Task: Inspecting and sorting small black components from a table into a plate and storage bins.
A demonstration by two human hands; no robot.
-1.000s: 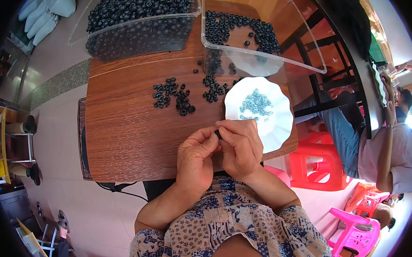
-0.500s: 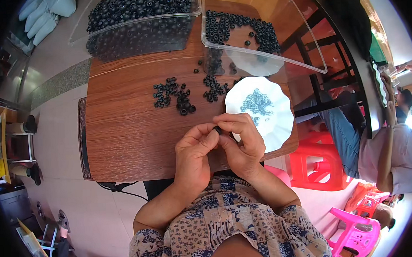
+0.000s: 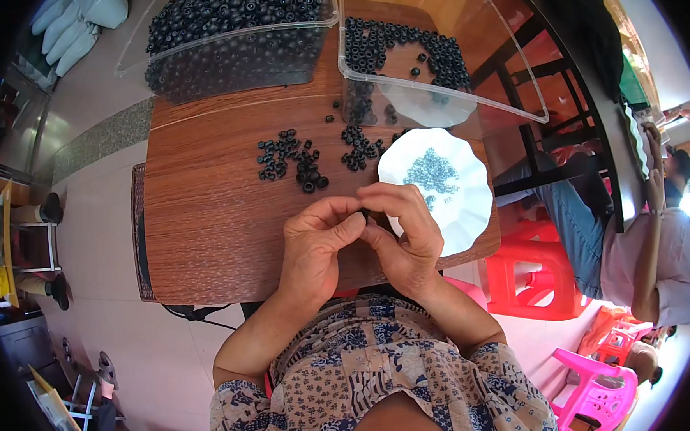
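Observation:
My left hand (image 3: 309, 252) and my right hand (image 3: 405, 240) meet at the fingertips above the table's near edge. Both are closed in a pinch around a small black ring-like part (image 3: 366, 213), mostly covered by the fingers. Just beyond my right hand stands a white plate (image 3: 470, 221) with a scalloped rim, holding a heap of tiny dark pieces (image 3: 430, 173). Past my fingers, small black parts lie in a left pile (image 3: 279, 151) and a right pile (image 3: 359, 147). Some larger black rings (image 3: 309, 176) sit at the left pile's near side.
At the back left, a clear plastic bin (image 3: 333, 19) is filled with black rings. Another clear bin (image 3: 432, 91), back right, has rings spread over its bottom. Red stools (image 3: 536, 280) stand right of the wooden table (image 3: 206, 238); a seated person (image 3: 651, 254) is at far right.
My left hand has shifted slightly left and its fingers have turned. Less of the black part shows between the fingertips. My right hand has barely moved.

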